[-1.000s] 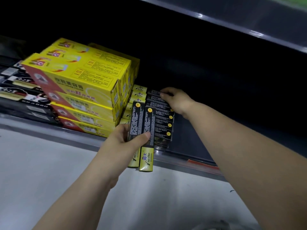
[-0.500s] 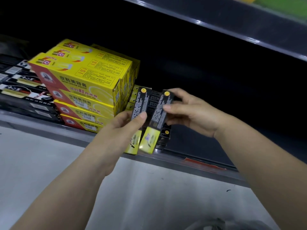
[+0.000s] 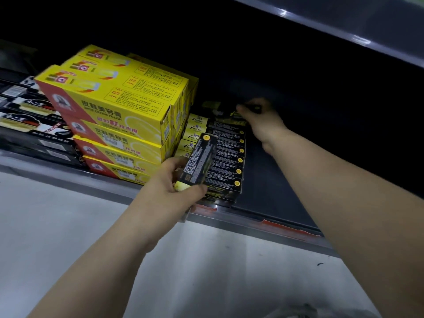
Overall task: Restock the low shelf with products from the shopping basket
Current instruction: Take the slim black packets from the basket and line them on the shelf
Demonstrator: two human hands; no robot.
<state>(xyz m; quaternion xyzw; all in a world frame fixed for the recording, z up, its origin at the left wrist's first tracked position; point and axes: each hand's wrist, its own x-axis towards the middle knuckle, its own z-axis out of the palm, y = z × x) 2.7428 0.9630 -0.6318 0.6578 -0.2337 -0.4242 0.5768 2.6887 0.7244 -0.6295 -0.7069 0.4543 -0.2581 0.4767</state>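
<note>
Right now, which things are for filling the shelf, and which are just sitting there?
For the job:
left hand gripping a black-and-yellow box
right hand, blurred, at the back of the row of matching boxes
low shelf

Just sitting there:
stacked yellow shoe-polish boxes
black boxes at far left
upper shelf

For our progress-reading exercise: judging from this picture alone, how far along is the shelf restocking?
Done: a row of boxes lies on the low shelf beside the yellow cartons. In hand: the left hand holds a black box; the right hand pinches a second box at the row's dim back. Left: placing both; the basket's contents are out of view.
</note>
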